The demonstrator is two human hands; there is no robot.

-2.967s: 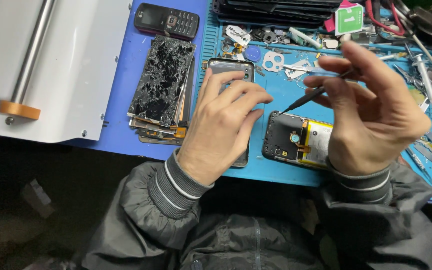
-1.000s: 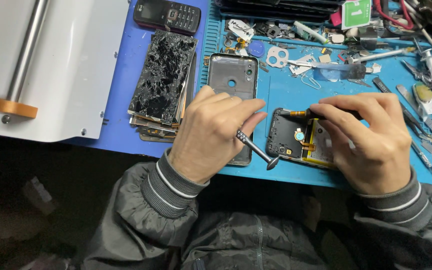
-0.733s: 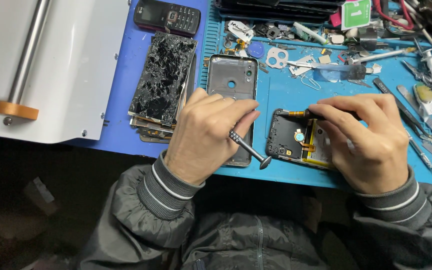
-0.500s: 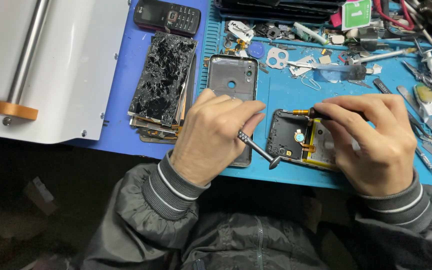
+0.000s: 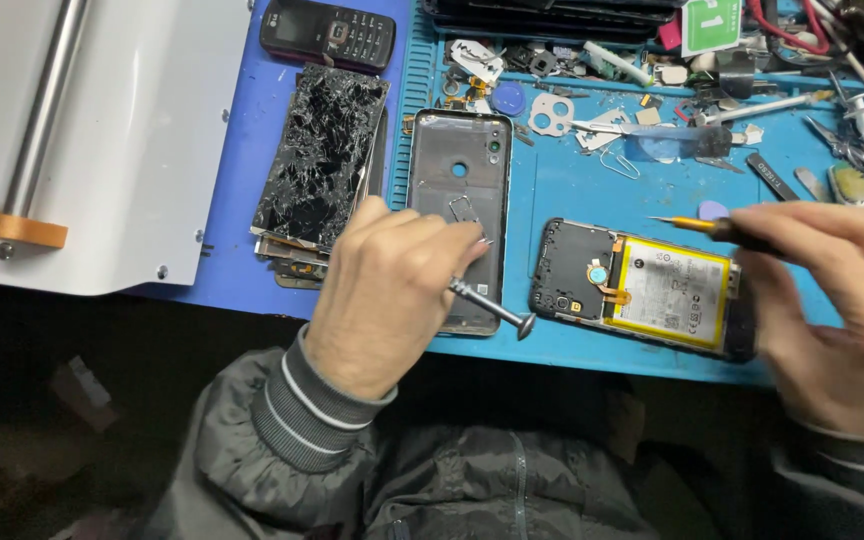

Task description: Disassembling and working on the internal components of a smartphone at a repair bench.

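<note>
the right hand [image 5: 832, 320] has just lifted away from the opened phone [image 5: 642, 290]. half a second ago its fingers lay over the yellow battery with the tool tip down among the parts; now the hand sits off to the right, closed tight around a thin screwdriver [image 5: 717, 228] with an orange neck, and the tip hovers just above the phone's top edge, not touching. so the battery and the dark board beside it lie uncovered again, flat on the blue mat [image 5: 552, 190], just below and left of that grip.

the left hand [image 5: 382, 290] has hardly shifted: it is curled shut on a second metal tool [image 5: 492, 306] whose round end pokes out to the right of the fingers, near the phone's lower left corner. under and just above that grip lies the grey back cover [image 5: 457, 170], and further left the shattered screen [image 5: 322, 160].

judging from this, work inside the phone is paused.
</note>
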